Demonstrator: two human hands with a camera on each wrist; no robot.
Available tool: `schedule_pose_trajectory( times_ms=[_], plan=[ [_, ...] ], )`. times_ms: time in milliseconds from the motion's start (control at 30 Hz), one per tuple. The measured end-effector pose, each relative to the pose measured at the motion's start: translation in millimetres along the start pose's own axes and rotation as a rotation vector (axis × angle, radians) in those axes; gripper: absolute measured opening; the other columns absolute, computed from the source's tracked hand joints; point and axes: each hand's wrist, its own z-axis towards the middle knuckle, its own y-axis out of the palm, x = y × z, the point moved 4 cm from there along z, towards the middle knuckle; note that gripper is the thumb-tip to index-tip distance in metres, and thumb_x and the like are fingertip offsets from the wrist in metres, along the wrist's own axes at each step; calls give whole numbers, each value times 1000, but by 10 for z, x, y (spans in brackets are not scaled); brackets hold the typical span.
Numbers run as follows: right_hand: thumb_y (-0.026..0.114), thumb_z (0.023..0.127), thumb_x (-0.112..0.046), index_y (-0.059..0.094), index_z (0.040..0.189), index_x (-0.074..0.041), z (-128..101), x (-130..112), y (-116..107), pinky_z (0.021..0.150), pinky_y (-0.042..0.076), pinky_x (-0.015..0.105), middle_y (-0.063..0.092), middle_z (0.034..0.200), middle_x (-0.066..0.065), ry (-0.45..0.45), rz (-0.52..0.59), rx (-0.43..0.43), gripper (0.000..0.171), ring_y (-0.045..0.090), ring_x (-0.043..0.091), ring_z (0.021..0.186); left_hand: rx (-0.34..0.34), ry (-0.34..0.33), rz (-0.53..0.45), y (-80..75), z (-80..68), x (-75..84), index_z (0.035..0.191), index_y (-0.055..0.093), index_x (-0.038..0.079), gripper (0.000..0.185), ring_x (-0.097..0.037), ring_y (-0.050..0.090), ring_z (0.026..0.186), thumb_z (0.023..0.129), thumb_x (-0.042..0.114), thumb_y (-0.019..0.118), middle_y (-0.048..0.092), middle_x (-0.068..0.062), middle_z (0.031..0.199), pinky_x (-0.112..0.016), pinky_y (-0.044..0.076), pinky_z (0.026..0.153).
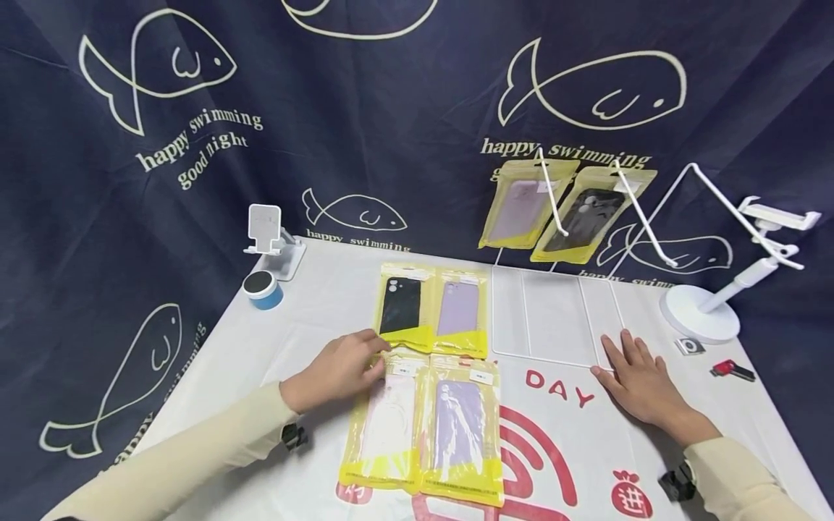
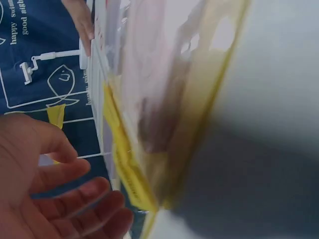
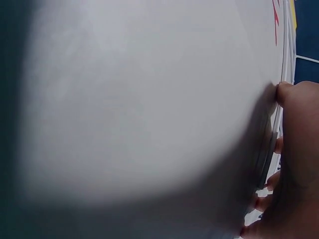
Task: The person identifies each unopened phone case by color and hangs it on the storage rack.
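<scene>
Four phone cases in clear, yellow-edged packets lie in two rows on the table. The back row holds a black case (image 1: 400,305) and a purple case (image 1: 459,307). In front are a pale pink case (image 1: 389,420) and another purple case (image 1: 460,423). My left hand (image 1: 345,367) is over the upper left corner of the pale pink case's packet, fingers loosely bent. In the left wrist view the left fingers (image 2: 82,204) are bent beside the packet, with nothing between them. My right hand (image 1: 641,380) rests palm down, fingers spread, by the white wire rack's front edge.
Two more packets, a pink case (image 1: 519,210) and a dark case (image 1: 586,217), hang from the white wire rack (image 1: 544,357). A white phone stand (image 1: 700,312), small clip device (image 1: 689,346) and red-black USB stick (image 1: 733,370) are right. A blue jar (image 1: 263,291) and folding stand (image 1: 287,260) are back left.
</scene>
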Motion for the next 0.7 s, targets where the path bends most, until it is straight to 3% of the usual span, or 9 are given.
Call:
schedule_pose_trajectory(
  times_ms=[167,367,567,700],
  plan=[
    [37,103,-54,22,157,1,7,-1,18,107,10,81,8,160,38,-3,-9,2,79,9,61,145,21,-112,49,94,-206,-38,105,73,8,25,-15,60,71,85,22,66,67,-3,91,-31,52,60],
    [39,103,-53,23,156,2,-12,3,5,108,11,80,10,159,39,-5,-22,25,78,11,60,145,-37,-235,57,230,-322,-20,121,62,7,52,-17,54,75,86,45,67,61,-6,93,-34,47,55],
    [38,103,-54,20,157,1,-5,8,15,108,9,81,7,160,38,-4,-9,15,79,8,60,146,-107,-258,95,278,-326,90,126,54,6,76,-21,52,75,80,65,68,58,-9,89,-36,45,54],
    [37,103,-54,20,157,1,0,-2,20,108,9,81,7,160,38,-2,-9,14,79,7,61,146,-149,-288,149,350,-334,190,138,47,4,103,-29,52,84,70,79,67,56,-18,99,-41,46,58]
  ],
)
